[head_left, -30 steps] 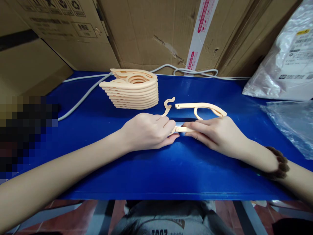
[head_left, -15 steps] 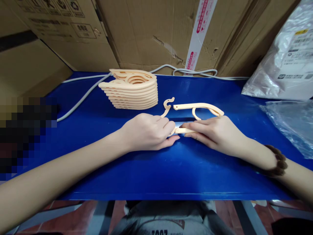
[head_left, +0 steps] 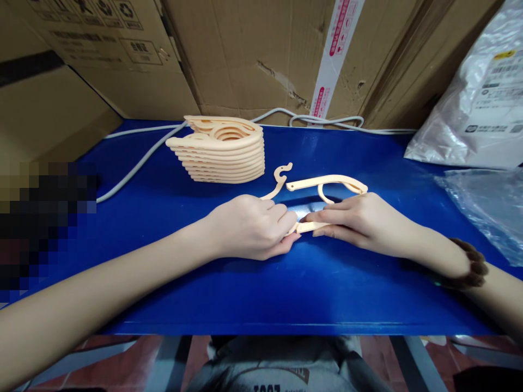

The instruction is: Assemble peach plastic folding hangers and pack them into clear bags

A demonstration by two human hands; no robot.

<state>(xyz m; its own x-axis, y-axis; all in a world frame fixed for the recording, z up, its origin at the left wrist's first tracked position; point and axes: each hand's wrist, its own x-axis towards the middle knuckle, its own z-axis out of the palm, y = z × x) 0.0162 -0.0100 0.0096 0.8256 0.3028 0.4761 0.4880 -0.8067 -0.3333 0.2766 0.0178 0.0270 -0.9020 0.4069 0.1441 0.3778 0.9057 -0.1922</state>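
My left hand [head_left: 255,226] is closed around the lower part of a cream plastic hook piece [head_left: 280,175], whose curled end sticks up beyond the fingers. In my right hand [head_left: 370,222], fingers and thumb grip a cream folding hanger arm section [head_left: 327,180] with a curved loop inside. Its far bar angles up to the left with a free end, and its near bar runs between the fingers toward my left fingertips. Both pieces meet there, but my fingers cover the joint, so whether they are joined is hidden. Behind my left hand stands a neat stack of folded cream hangers [head_left: 229,160].
The blue table [head_left: 253,305] carries a white cable [head_left: 139,169] along its back and left. Cardboard boxes [head_left: 245,60] wall off the rear. At right lie a labelled plastic parcel [head_left: 469,109] and a clear plastic bag [head_left: 486,207]. A blurred dark patch covers the left edge.
Both hands have lowered slightly toward me with the hanger pieces. The right-hand section has tilted, its far bar shifting a little left and its near bar now sloping down leftward. Both grips stay closed.
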